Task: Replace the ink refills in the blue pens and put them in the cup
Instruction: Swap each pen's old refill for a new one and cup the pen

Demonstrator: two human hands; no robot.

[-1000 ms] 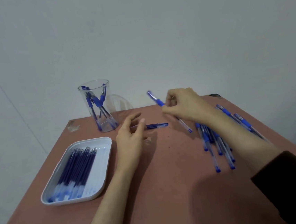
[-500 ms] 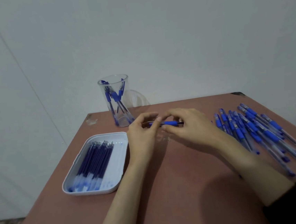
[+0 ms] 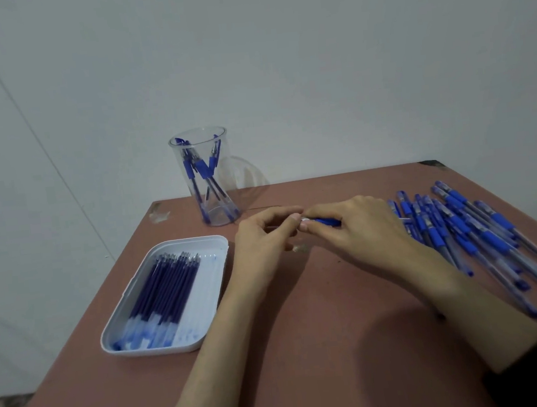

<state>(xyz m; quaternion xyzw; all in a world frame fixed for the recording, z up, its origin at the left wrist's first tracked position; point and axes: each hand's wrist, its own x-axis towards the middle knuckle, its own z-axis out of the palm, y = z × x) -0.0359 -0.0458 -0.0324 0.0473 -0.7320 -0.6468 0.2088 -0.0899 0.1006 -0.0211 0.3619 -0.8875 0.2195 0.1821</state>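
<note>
Both hands, left (image 3: 263,236) and right (image 3: 354,227), pinched on one blue plastic pen (image 3: 326,221), probably to unscrew it; clear plastic cup (image 3: 205,176) waiting at eleven o'clock.

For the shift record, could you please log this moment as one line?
left hand: on pen | right hand: on pen | cup: holds pens | tray: refills | pile: right

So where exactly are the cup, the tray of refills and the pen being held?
cup (image 3: 216,208), head view, clear lower wall.
tray (image 3: 215,264), head view, bare white floor.
pen (image 3: 326,221), head view, blue grip between the hands.
</note>
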